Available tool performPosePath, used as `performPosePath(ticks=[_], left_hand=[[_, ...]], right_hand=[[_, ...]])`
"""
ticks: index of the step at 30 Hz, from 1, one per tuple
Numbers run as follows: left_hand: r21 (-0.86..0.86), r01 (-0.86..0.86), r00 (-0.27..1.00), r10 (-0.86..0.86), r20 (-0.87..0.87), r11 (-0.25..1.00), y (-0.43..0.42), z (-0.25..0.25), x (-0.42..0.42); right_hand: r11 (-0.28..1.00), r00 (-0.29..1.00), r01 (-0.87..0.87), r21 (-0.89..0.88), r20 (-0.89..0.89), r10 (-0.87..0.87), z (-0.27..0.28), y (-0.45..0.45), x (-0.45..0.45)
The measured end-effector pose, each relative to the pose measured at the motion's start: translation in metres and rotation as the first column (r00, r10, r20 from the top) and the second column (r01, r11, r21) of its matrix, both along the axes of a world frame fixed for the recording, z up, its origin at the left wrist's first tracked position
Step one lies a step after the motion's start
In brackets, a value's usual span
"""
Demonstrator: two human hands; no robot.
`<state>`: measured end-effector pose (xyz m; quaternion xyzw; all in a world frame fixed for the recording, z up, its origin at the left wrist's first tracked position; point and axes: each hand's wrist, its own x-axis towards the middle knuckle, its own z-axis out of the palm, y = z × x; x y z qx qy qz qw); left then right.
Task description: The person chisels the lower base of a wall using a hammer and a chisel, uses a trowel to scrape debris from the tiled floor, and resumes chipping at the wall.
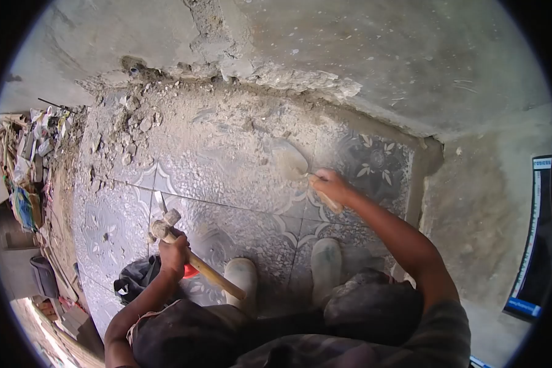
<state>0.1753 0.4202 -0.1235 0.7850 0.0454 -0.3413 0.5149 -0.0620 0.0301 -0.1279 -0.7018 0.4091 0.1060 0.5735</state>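
My left hand (175, 253) is closed round the wooden handle of a hammer (207, 270), whose grey head (167, 224) points up and left. A flat metal blade (160, 201) sticks out just beyond the hammer head; whether my left hand also holds it is hidden. In my right hand (331, 186) is the wooden handle of a trowel (291, 161). The trowel's blade rests low over the dusty patterned tiles (227, 214), pointing up and left. Loose grey dust lies around the blade.
Broken rubble (132, 116) lies along the base of the chipped wall (349, 49). My boots (327, 264) stand on the tiles. A black bag (140, 276) and a red object (191, 270) are near my left hand. Mixed debris (34, 147) is piled at far left.
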Motion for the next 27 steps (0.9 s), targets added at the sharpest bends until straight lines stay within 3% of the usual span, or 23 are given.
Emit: performPosePath(ticks=[1, 3, 7, 10, 13, 16, 17, 18, 19, 20, 22, 23, 24, 25, 27], left_hand=[[0.002, -0.014, 1.0, 0.014, -0.008, 1.0, -0.001, -0.007, 0.003], [-0.02, -0.058, 0.998, 0.057, -0.016, 0.998, -0.011, -0.015, 0.006], [-0.066, -0.149, 0.981, 0.139, -0.133, 0.987, -0.03, -0.046, 0.013], [-0.137, -0.086, 0.992, 0.072, -0.105, 0.987, -0.045, -0.047, 0.015], [-0.185, -0.048, 0.997, 0.038, -0.061, 0.982, -0.048, -0.064, 0.019], [-0.149, -0.066, 0.996, 0.055, -0.076, 0.987, -0.052, -0.068, 0.02], [-0.142, -0.075, 0.994, 0.064, -0.086, 0.987, -0.053, -0.068, 0.02], [-0.127, -0.067, 0.996, 0.06, -0.06, 0.99, -0.052, -0.076, 0.021], [-0.122, -0.101, 0.991, 0.089, -0.096, 0.987, -0.052, -0.073, 0.022], [-0.118, -0.133, 0.985, 0.118, -0.126, 0.984, -0.054, -0.069, 0.023], [-0.102, -0.194, 0.962, 0.17, -0.212, 0.976, -0.056, -0.062, 0.027], [-0.093, -0.228, 0.943, 0.196, -0.267, 0.969, -0.057, -0.059, 0.029], [-0.082, -0.261, 0.92, 0.222, -0.322, 0.962, -0.057, -0.058, 0.031], [-0.097, -0.245, 0.93, 0.205, -0.306, 0.965, -0.058, -0.06, 0.032], [-0.109, -0.219, 0.944, 0.182, -0.274, 0.97, -0.051, -0.072, 0.031]], right_hand=[[0.951, 0.977, 0.211, 0.226, -0.076, -0.199, 0.01, 0.003, -0.01], [0.889, 0.912, 0.411, 0.205, -0.074, -0.404, 0.021, 0.006, -0.033], [0.88, 0.859, 0.429, -0.205, -0.21, -0.468, 0.048, -0.025, -0.059], [0.846, 0.827, 0.445, -0.293, -0.229, -0.514, 0.029, -0.074, -0.079], [0.821, 0.793, 0.504, -0.27, -0.232, -0.563, 0.025, -0.092, -0.056], [0.747, 0.777, 0.53, -0.401, -0.125, -0.618, -0.006, -0.08, -0.001], [0.687, 0.773, 0.553, -0.471, -0.018, -0.634, -0.032, -0.078, 0.02], [0.617, 0.763, 0.582, -0.53, 0.092, -0.64, -0.064, -0.076, 0.042], [0.686, 0.798, 0.54, -0.488, 0.04, -0.601, -0.088, -0.076, 0.07], [0.742, 0.825, 0.525, -0.417, 0.033, -0.565, -0.05, -0.036, 0.119], [0.684, 0.778, 0.626, -0.374, 0.241, -0.581, -0.125, -0.012, 0.193], [0.753, 0.813, 0.581, -0.31, 0.178, -0.554, -0.097, 0.022, 0.233], [0.788, 0.929, 0.363, -0.497, 0.131, -0.345, -0.081, 0.05, 0.264], [0.796, 0.931, 0.358, -0.488, 0.124, -0.343, -0.039, 0.086, 0.286], [0.876, 0.966, 0.256, -0.409, 0.075, -0.247, -0.017, 0.122, 0.32]])
